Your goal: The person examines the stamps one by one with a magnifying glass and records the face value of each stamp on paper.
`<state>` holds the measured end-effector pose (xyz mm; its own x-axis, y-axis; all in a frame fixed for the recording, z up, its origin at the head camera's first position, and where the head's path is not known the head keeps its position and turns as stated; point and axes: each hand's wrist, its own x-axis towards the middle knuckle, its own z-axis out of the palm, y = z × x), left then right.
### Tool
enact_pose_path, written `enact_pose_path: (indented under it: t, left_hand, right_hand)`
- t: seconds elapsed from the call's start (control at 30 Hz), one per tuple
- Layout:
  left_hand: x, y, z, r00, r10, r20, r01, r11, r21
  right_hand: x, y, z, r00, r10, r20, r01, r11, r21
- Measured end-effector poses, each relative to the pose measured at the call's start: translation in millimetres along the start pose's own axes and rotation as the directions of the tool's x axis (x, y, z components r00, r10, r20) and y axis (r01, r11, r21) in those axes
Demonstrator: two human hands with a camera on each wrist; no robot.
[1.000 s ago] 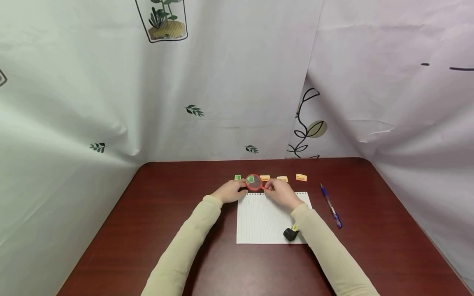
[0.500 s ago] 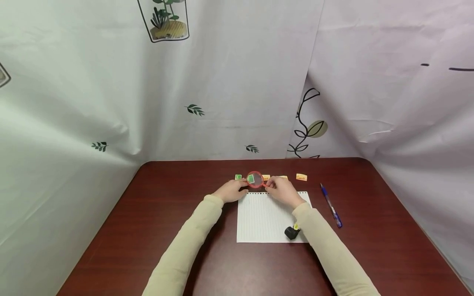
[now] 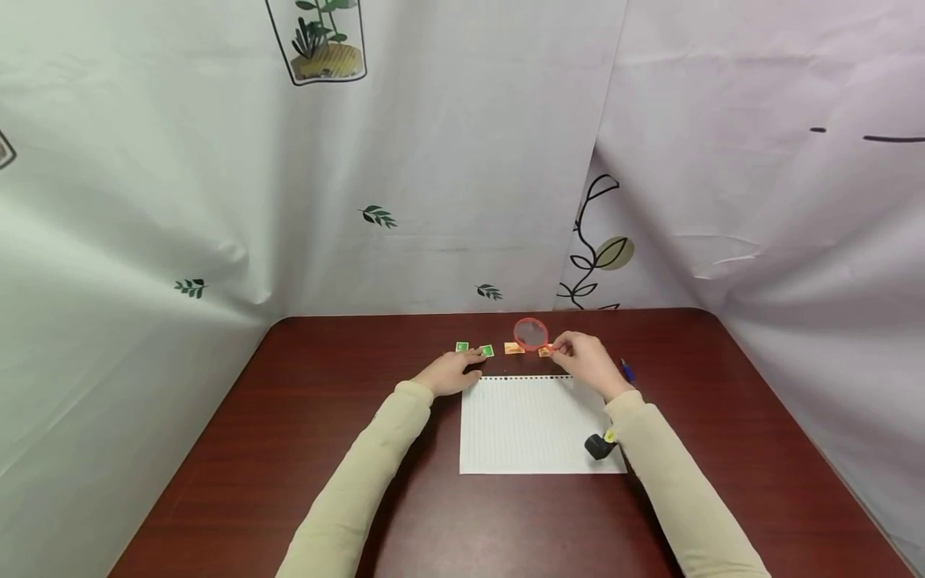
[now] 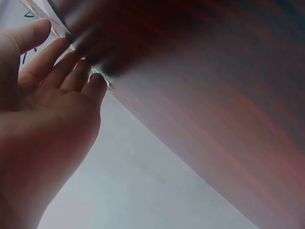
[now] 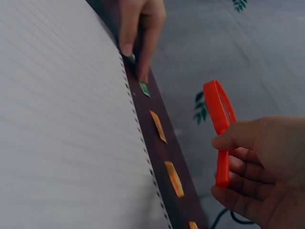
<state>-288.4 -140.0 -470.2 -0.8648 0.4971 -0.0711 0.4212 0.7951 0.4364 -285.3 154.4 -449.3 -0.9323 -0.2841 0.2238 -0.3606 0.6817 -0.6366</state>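
My right hand [image 3: 587, 363] pinches the handle of a red magnifying glass [image 5: 218, 107] between thumb and fingers, holding it raised over the orange stamps. Its lens [image 3: 531, 334] is above and between two orange stamps [image 3: 514, 348] in the head view. My left hand [image 3: 448, 373] rests at the table's far part, fingertips touching or right beside a green stamp [image 3: 487, 351]; another green stamp [image 3: 462, 346] lies just behind its fingers. In the left wrist view the left hand [image 4: 52, 105] has its fingers loosely extended. The right wrist view shows three orange stamps [image 5: 174, 179] in a row.
Lined paper [image 3: 527, 425] lies in front of the stamps, with a small black object with a yellow part [image 3: 598, 446] near its right edge. A blue pen [image 3: 627, 371] is partly hidden behind the right hand and forearm. A patterned white cloth [image 3: 448, 160] hangs behind the table.
My right hand has moved right and slightly away with the magnifying glass, off the green stamp. The black object has shifted right along with that arm. My left hand has stayed nearly still.
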Motion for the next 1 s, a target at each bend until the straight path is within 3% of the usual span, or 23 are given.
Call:
enact_pose_path:
  t: [0.5, 0.8, 1.0]
  left_hand:
    - [1.2, 3.0, 4.6, 0.999, -0.012, -0.035, 0.012, 1.0, 0.007]
    - [0.2, 0.7, 1.4, 0.999, -0.024, -0.038, 0.023, 1.0, -0.018]
    - [1.2, -2.3, 0.6, 0.998, -0.037, -0.047, 0.034, 0.997, -0.066]
  right_hand:
    - [-30.1, 40.6, -58.9, 0.988, 0.083, -0.131, -0.091, 0.994, -0.057]
    - [-54.8, 67.8, -84.9, 0.967, 0.114, -0.228, -0.143, 0.983, -0.118]
    - [-72.5, 83.3, -99.2, 0.956, 0.15, -0.253, -0.19, 0.972, -0.14]
